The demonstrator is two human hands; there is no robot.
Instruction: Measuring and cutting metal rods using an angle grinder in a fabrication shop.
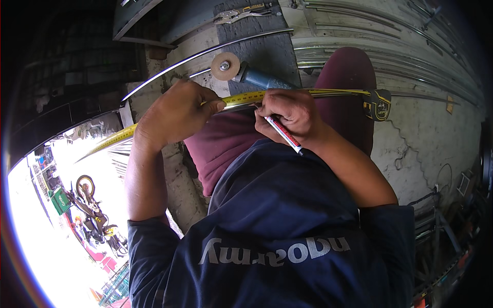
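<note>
My left hand [174,115] is closed, thumb and fingers pinching the yellow blade of a tape measure [241,97] against a thin shiny metal rod [237,108]. The blade runs on past this hand to the lower left. Its black and yellow case [380,105] lies at the right, beyond my knee. My right hand [290,110] grips a white and red marker pen [284,134], its dark end pointing down and right. The pen's other end is hidden at the fingers, close to the rod. A blue angle grinder [267,80] with a brown disc lies just beyond my hands.
Locking pliers [240,15] lie on a dark worn board [267,43] at the far side. A long metal strip [205,50] crosses the board's left part. Several metal bars [354,13] lie on the floor at the far right. A motorcycle [95,213] stands outside, lower left.
</note>
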